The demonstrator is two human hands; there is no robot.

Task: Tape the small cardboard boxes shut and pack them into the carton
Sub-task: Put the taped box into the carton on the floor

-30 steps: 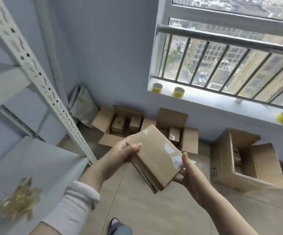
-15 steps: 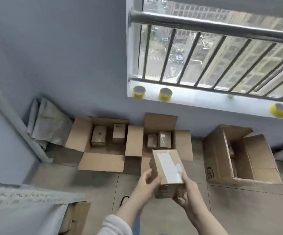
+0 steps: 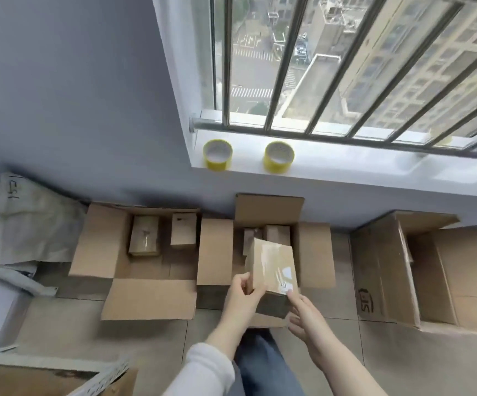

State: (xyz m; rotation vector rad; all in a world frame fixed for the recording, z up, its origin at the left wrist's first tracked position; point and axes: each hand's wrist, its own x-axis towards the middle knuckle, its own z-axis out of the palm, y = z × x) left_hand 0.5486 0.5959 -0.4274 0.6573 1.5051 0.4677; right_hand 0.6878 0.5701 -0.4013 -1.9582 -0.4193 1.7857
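I hold a small taped cardboard box (image 3: 273, 267) over the front of the middle open carton (image 3: 314, 252). My left hand (image 3: 244, 292) grips its left edge, thumb on top. My right hand (image 3: 307, 315) supports its lower right corner from below, fingers curled under it. Clear tape shines along the box's top. Two small boxes (image 3: 277, 234) stand inside the middle carton at the back. The left open carton (image 3: 151, 298) holds two more small boxes (image 3: 144, 235).
Two yellow tape rolls (image 3: 217, 154) stand on the white window sill (image 3: 345, 172). A third, larger open carton (image 3: 443, 275) stands at the right. Grey sacks (image 3: 23, 224) lie at the left wall. A metal shelf corner (image 3: 100, 378) juts in at the bottom left.
I have turned from the shelf and stepped toward the window. The box has come down and forward, from chest height to just above the middle carton.
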